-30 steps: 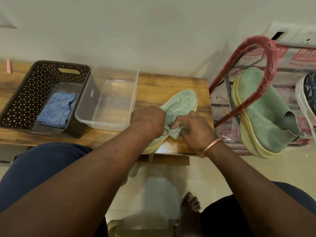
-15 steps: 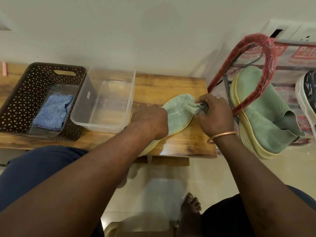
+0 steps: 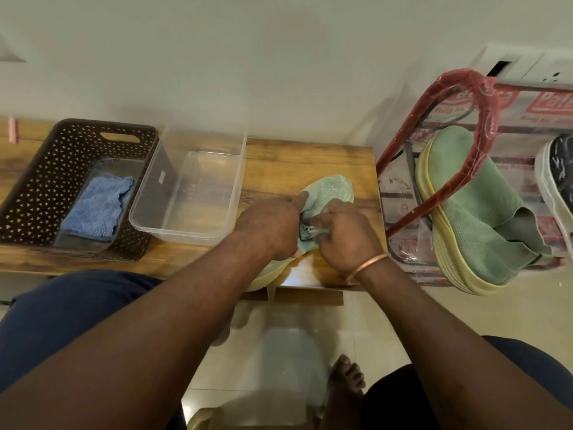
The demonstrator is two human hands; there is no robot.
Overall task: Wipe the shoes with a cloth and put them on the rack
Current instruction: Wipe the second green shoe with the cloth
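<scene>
Wooden table against a pale wall. Right hand is clenched on a bunched greenish cloth, pressing it onto the green shoe mid-upper. Left hand grips the same shoe from its left side, index finger laid along the upper. The shoe lies near the table's right end, toe toward the wall. Left of it: clear tub, then brown basket holding a blue cloth. Right: rack carrying a second green shoe, dark shoe beside it.
</scene>
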